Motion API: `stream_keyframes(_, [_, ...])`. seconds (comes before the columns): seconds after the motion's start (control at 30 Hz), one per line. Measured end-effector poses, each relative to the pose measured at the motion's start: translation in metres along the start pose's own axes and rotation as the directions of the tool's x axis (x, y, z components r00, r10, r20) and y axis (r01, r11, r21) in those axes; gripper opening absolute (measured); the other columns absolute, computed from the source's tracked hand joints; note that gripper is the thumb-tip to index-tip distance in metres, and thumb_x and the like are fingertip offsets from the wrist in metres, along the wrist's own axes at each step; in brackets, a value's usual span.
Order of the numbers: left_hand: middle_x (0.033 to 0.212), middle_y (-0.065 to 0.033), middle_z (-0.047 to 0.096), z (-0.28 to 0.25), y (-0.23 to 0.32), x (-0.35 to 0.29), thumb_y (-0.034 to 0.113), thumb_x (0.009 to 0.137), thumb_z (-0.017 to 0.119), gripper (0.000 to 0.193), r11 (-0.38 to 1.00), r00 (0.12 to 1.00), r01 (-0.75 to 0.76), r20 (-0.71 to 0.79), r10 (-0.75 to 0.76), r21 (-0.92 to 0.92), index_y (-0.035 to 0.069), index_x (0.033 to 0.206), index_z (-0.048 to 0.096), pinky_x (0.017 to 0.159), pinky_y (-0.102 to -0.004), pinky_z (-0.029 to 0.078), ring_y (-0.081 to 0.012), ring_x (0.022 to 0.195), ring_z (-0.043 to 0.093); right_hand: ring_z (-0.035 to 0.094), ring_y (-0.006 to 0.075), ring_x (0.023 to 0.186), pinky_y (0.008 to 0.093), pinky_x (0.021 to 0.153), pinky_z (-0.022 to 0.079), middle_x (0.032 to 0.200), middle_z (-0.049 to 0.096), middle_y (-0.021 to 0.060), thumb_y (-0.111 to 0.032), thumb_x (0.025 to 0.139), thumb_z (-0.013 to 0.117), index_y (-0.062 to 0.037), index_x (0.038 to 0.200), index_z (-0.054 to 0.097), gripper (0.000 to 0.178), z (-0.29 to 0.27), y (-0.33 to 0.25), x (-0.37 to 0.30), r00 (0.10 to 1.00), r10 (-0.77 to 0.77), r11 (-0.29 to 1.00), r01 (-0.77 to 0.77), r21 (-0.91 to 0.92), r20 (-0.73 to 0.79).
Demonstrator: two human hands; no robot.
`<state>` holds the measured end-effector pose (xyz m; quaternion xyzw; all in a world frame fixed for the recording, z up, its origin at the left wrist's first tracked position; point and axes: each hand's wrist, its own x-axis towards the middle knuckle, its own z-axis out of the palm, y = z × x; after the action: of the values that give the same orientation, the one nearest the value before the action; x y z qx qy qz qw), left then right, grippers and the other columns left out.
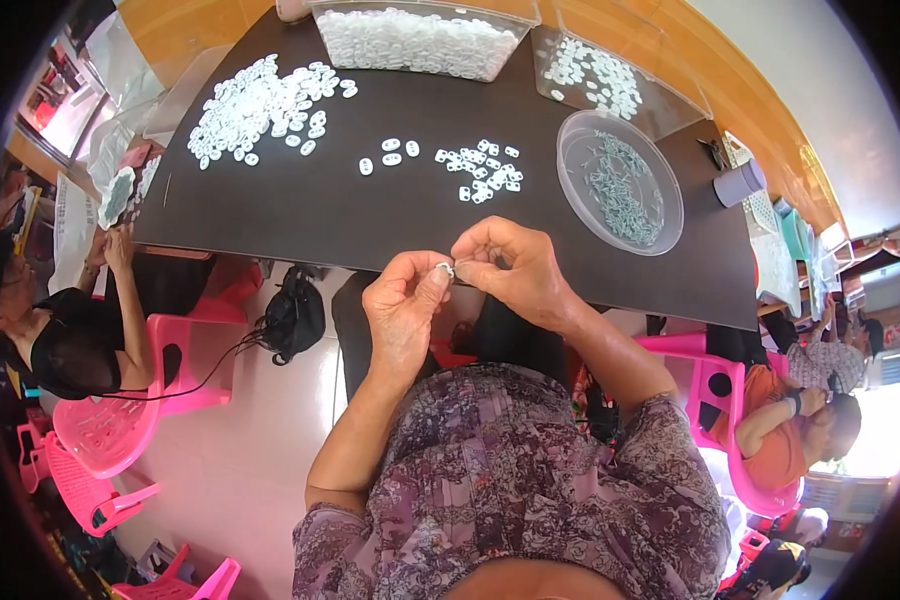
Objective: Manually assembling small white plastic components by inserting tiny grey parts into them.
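Both my hands meet just over the near edge of the dark table (pixel 300 215). My left hand (pixel 402 305) is closed, pinching a small white plastic piece (pixel 447 270) between thumb and finger. Against that piece, my right hand (pixel 520 270) has its thumb and forefinger pressed together; whatever they grip is too small to make out. Beyond my hands lies a loose cluster of small white rectangular pieces (pixel 483 186), with several white oval pieces (pixel 391 159) to their left. A clear round tub (pixel 567 165) to the right holds many small grey-green screws (pixel 625 200).
A big heap of white oval pieces (pixel 255 105) covers the far left of the table. At the back stand a full clear bin (pixel 420 72) and a second clear bin (pixel 660 115). A grey-lilac cup (pixel 738 185) is at right. People sit on pink chairs (pixel 160 390) either side.
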<state>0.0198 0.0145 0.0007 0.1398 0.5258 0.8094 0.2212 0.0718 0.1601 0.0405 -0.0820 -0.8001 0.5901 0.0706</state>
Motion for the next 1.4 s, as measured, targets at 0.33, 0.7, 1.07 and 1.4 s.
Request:
stream_keyframes(0.33, [0.075,0.0,0.054,0.0,-0.013,-0.004,0.004,0.086,0.059,0.006,0.895,0.957,-0.238,-0.068,0.283,0.377,-0.002,0.086,0.06,0.057,-0.0194,0.04,-0.006,0.064,0.048,0.051,0.0024,0.072,0.0186,0.063,0.043,0.08,0.059,-0.0016,-0.001,0.079,0.064,0.0003,0.091,0.061,0.013,0.013,0.004,-0.001,0.999,-0.018,0.999,0.016,-0.047,-0.03])
stream_keyframes(0.7, [0.077,-0.0016,0.058,-0.001,-0.005,-0.004,0.004,0.087,0.058,0.009,0.984,0.98,-0.138,-0.128,0.152,0.112,-0.004,0.089,0.061,0.054,-0.0181,0.041,-0.0057,0.062,0.05,0.056,0.0057,0.077,0.0204,0.068,0.046,0.081,0.061,0.0012,-0.004,0.084,0.06,0.0012,0.092,0.06,0.009,0.018,0.012,0.004,0.998,-0.062,0.997,0.061,-0.052,-0.007])
stream_keyframes(1.07, [0.073,-0.0015,0.053,-0.001,-0.017,-0.004,0.0,0.085,0.059,0.007,0.792,0.893,-0.316,-0.118,0.434,0.522,-0.005,0.085,0.062,0.051,-0.0193,0.04,-0.0054,0.059,0.048,0.051,0.009,0.068,0.0238,0.062,0.044,0.072,0.056,0.0041,-0.004,0.085,0.054,0.0018,0.082,0.055,0.006,0.033,0.019,0.007,0.984,-0.167,0.981,0.159,-0.111,-0.066])
stream_keyframes(1.4, [0.077,-0.0021,0.056,-0.005,-0.004,0.003,-0.001,0.084,0.057,0.006,0.985,0.958,-0.095,-0.255,0.129,0.142,-0.005,0.086,0.062,0.054,-0.0201,0.042,-0.0059,0.062,0.051,0.054,0.0082,0.074,0.0238,0.066,0.046,0.079,0.06,0.0035,-0.006,0.087,0.054,0.003,0.088,0.057,0.01,0.027,0.012,0.018,0.998,-0.067,0.997,0.067,0.024,0.011])
